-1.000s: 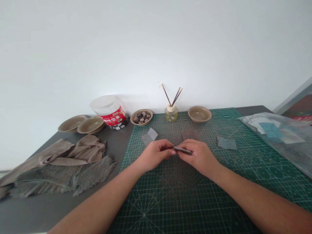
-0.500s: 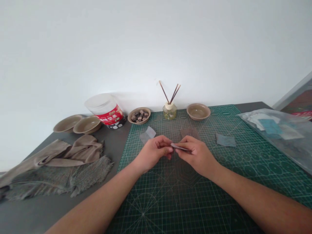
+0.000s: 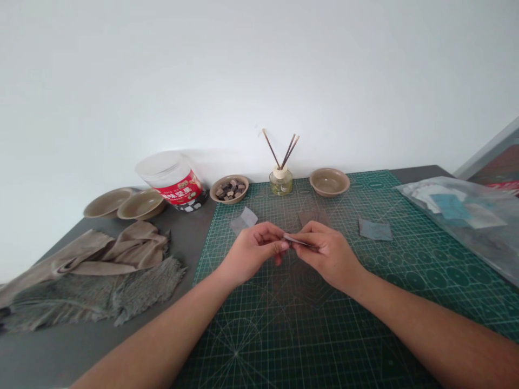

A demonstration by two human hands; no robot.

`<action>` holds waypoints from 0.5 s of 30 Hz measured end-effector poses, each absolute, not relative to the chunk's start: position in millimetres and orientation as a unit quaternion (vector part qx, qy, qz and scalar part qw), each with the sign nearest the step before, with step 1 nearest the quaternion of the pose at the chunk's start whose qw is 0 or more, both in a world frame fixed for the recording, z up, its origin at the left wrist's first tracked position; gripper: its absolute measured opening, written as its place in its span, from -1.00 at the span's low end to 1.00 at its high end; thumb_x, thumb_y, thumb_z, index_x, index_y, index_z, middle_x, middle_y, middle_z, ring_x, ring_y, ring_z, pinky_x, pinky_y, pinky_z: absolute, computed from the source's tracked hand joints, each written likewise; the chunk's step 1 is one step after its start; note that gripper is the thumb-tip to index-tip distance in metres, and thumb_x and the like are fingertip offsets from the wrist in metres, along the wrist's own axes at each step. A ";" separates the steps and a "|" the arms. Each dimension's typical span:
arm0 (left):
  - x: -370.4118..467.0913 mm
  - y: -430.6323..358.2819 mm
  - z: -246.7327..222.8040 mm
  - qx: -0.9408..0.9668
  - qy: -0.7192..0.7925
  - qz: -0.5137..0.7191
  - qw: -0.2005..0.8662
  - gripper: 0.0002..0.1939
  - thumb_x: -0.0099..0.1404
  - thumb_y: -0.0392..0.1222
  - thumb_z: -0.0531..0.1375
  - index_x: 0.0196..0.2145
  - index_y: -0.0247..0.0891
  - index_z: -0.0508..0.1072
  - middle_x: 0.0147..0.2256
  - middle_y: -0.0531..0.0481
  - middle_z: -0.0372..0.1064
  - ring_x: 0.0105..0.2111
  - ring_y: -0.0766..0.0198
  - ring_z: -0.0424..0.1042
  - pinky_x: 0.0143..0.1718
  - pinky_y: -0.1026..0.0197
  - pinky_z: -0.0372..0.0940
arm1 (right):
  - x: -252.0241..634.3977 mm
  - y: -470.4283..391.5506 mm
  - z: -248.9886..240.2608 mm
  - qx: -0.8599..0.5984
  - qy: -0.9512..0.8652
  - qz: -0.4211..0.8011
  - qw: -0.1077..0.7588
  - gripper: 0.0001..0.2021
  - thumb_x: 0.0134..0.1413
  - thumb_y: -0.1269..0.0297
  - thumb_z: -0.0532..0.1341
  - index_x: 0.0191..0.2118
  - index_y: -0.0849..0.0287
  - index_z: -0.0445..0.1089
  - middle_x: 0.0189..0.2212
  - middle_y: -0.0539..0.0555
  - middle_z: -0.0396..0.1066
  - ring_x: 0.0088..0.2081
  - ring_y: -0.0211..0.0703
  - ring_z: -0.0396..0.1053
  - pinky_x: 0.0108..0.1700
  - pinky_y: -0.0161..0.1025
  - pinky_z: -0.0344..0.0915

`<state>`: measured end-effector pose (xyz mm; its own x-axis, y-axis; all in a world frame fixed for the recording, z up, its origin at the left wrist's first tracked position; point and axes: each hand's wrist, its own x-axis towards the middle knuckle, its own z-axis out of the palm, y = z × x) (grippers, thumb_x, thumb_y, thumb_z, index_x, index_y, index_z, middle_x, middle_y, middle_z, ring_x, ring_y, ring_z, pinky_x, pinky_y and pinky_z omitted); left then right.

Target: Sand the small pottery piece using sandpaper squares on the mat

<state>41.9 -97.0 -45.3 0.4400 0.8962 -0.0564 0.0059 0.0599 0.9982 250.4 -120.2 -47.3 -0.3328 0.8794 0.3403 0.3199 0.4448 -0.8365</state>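
Grey and thin, a small flat piece [image 3: 293, 239] lies lengthwise from side to side between the hands above the green mat [image 3: 267, 335], pinched by the right hand [image 3: 333, 253], while the left hand [image 3: 249, 253] meets its left end, grip unclear.

Four bowls [image 3: 329, 185], three sticks [image 3: 288, 151] in one bottle [image 3: 280, 182], one jar [image 3: 178, 188], one bag [image 3: 486, 237], two hands [image 3: 253, 254], three patches [image 3: 375, 229] lying on one mat [image 3: 292, 346].

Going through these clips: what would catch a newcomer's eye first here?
Probably the two hands, left and right, meeting over the green cutting mat around a small, thin piece. Next, the red-labelled jar tilted at the back left.
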 end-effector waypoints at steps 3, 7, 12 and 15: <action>42.6 -97.8 -45.5 0.580 0.374 0.381 0.615 -0.76 0.17 -0.22 0.40 -0.23 -0.33 0.50 -0.40 0.00 0.53 -0.47 0.32 0.48 -0.39 0.25 0.41 | 251.2 -120.6 -46.9 -0.395 -0.731 0.362 0.421 -0.74 0.24 0.34 0.27 -0.01 -0.05 0.58 -0.30 0.00 0.44 -0.32 -0.25 0.42 -0.31 -0.30 0.33; 43.8 -100.9 -45.4 0.563 0.369 0.406 0.618 -0.72 0.11 -0.24 0.44 -0.24 -0.34 0.50 -0.43 0.02 0.52 -0.53 0.36 0.46 -0.46 0.29 0.41 | 252.3 -121.8 -46.6 -0.386 -0.735 0.344 0.438 -0.72 0.24 0.36 0.26 0.00 -0.07 0.57 -0.29 0.00 0.45 -0.29 -0.24 0.43 -0.27 -0.30 0.35; 43.5 -105.3 -42.8 0.554 0.359 0.431 0.616 -0.67 0.03 -0.33 0.47 -0.24 -0.33 0.50 -0.44 0.04 0.53 -0.49 0.35 0.50 -0.46 0.33 0.42 | 252.8 -123.8 -44.4 -0.367 -0.742 0.329 0.454 -0.69 0.24 0.37 0.26 0.04 -0.09 0.55 -0.21 0.02 0.50 -0.20 -0.20 0.47 -0.15 -0.26 0.41; 43.0 -108.0 -40.3 0.566 0.361 0.448 0.591 -0.67 0.00 -0.31 0.49 -0.31 -0.32 0.48 -0.44 0.04 0.52 -0.48 0.32 0.51 -0.45 0.30 0.43 | 251.3 -123.3 -43.9 -0.363 -0.728 0.355 0.461 -0.72 0.25 0.34 0.27 0.01 -0.12 0.56 -0.17 0.01 0.54 -0.16 -0.17 0.50 -0.11 -0.23 0.43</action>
<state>43.0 -108.0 -40.3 0.3391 0.9373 0.0804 -0.1214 -0.0412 0.9918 251.3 -123.3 -43.9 -0.3118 0.8556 0.4131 0.2018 0.4845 -0.8512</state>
